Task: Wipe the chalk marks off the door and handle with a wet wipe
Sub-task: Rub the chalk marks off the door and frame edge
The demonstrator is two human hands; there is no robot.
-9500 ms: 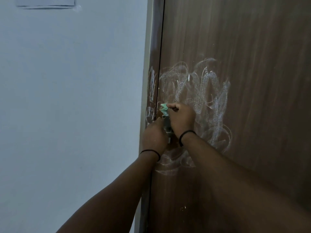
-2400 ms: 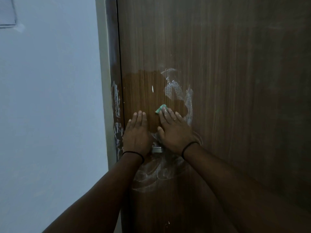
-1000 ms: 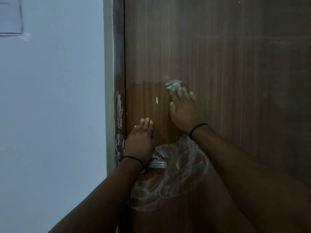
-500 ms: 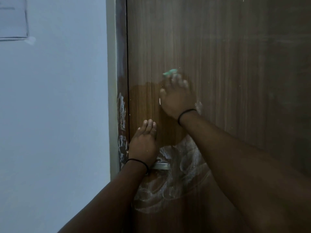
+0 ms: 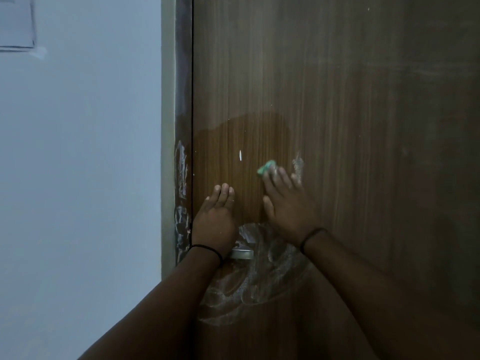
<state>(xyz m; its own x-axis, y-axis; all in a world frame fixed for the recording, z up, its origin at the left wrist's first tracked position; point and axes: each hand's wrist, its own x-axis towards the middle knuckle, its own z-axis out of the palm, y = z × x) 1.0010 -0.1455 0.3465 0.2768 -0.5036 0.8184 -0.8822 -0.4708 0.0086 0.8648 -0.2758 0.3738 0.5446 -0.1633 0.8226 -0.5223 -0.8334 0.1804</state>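
A brown wooden door (image 5: pixel 337 100) fills the right of the view. My right hand (image 5: pixel 288 206) lies flat on it, pressing a green wet wipe (image 5: pixel 265 170) under the fingertips. A dark damp patch (image 5: pixel 246 141) spreads above both hands. White chalk marks (image 5: pixel 259 284) swirl on the door below the hands, and a small smear sits by my right fingertips. My left hand (image 5: pixel 214 219) rests flat on the door, fingers together, holding nothing, just above the metal handle (image 5: pixel 242 254), which it partly hides.
The door frame (image 5: pixel 181 193) at the left carries chalk scribbles along its edge. A pale wall (image 5: pixel 78 178) lies left of the frame, with a paper sheet (image 5: pixel 15 24) taped at the top left corner.
My right hand has slid down the door with the wipe, from the top of the damp patch to its right side. Most chalk above the handle is gone. The left hand has stayed.
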